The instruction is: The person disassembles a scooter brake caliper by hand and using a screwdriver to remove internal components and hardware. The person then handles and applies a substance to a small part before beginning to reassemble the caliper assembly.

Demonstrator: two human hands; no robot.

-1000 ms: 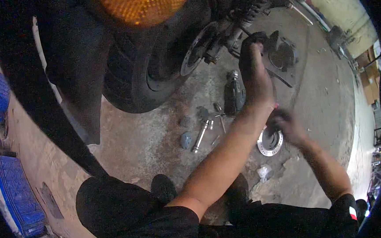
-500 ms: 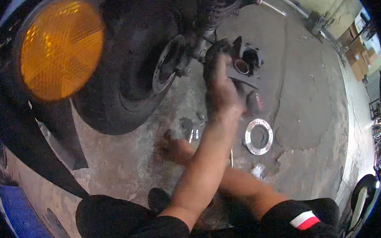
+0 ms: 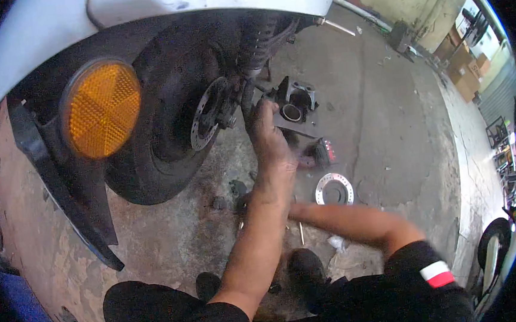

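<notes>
My left hand point(image 3: 270, 139) reaches up to the lower end of a dark shock absorber point(image 3: 257, 44). Its fingers curl round something dark that I cannot make out. Beside it, on the left, are a brake disc point(image 3: 201, 114) and the black tyre point(image 3: 142, 178) of a scooter-like vehicle. My right hand point(image 3: 295, 211) passes beneath my left forearm, which covers its fingers. Small dark parts point(image 3: 236, 188) lie on the floor left of that forearm. A loose silver ring-shaped disc point(image 3: 324, 182) lies right of my hands, partly behind my right forearm.
A dark metal part with a round opening point(image 3: 292, 113) sits beyond my left hand, near a red-and-black object point(image 3: 328, 151). A thin rod point(image 3: 302, 232) and crumpled clear plastic point(image 3: 337, 243) lie nearer me. An orange reflector point(image 3: 103, 109) juts out at the left.
My right hand has drawn back rightward, from left of my left forearm to beneath it. My left hand stays near the shock absorber's lower end. The view has shifted, showing more white bodywork.
</notes>
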